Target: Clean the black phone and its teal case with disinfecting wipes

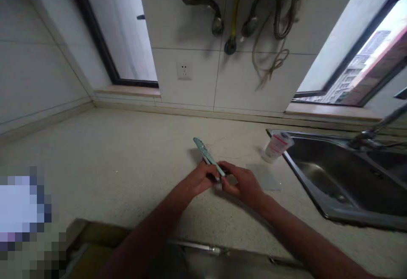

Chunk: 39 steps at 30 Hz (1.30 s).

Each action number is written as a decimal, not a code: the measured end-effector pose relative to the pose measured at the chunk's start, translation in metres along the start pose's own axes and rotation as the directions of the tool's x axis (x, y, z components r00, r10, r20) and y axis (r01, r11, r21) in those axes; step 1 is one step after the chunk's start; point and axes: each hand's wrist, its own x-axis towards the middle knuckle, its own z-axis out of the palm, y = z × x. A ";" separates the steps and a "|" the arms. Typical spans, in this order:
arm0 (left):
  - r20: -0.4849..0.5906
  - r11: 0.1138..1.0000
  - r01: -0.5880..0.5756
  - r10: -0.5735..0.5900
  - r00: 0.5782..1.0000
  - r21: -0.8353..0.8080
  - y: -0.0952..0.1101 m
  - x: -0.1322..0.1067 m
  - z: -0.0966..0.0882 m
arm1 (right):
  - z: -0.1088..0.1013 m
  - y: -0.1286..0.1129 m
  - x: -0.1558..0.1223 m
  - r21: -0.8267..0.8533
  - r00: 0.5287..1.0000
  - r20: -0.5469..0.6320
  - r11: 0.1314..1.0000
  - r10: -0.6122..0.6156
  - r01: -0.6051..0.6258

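Note:
Above the counter I hold a pale green phone (208, 157), tilted and seen almost edge-on. My left hand (203, 177) is closed around its lower left side. My right hand (239, 180) pinches the lower right end between thumb and fingers. What the fingertips do behind the phone is hidden. To the right of my right hand, a thin, clear square sheet (266, 178) lies flat on the counter. Beyond the sheet stands a see-through plastic cup (276, 146) with red print, close to the sink's edge.
A steel sink (321, 177) with a faucet (369, 137) is set in the pale counter (127, 156) on the right. Hoses (235, 12) and a wall socket (184, 71) are on the tiled wall. Windows stand at both sides. A blurred-out patch covers the lower left.

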 end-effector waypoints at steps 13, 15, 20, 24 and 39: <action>-0.127 0.987 0.160 -0.160 0.979 -0.008 0.007 -0.002 0.000 | -0.012 -0.017 0.001 0.018 0.973 0.229 1.000 -0.009 0.005; -0.126 0.982 0.186 -0.186 0.974 -0.010 0.008 -0.003 -0.001 | -0.014 -0.016 0.000 0.010 0.976 0.218 1.000 0.000 -0.002; -0.080 0.978 0.207 -0.206 0.975 0.002 0.007 -0.003 -0.003 | -0.014 -0.016 0.000 -0.064 0.974 0.227 0.998 0.020 -0.005; -0.073 0.981 0.192 -0.189 0.979 0.034 0.006 -0.003 -0.002 | -0.011 -0.019 0.001 -0.144 0.971 0.237 0.990 0.040 -0.006; 0.008 0.978 0.190 -0.192 0.981 0.080 0.004 -0.004 -0.006 | -0.011 -0.012 -0.001 -0.370 0.983 0.182 0.925 -0.021 0.088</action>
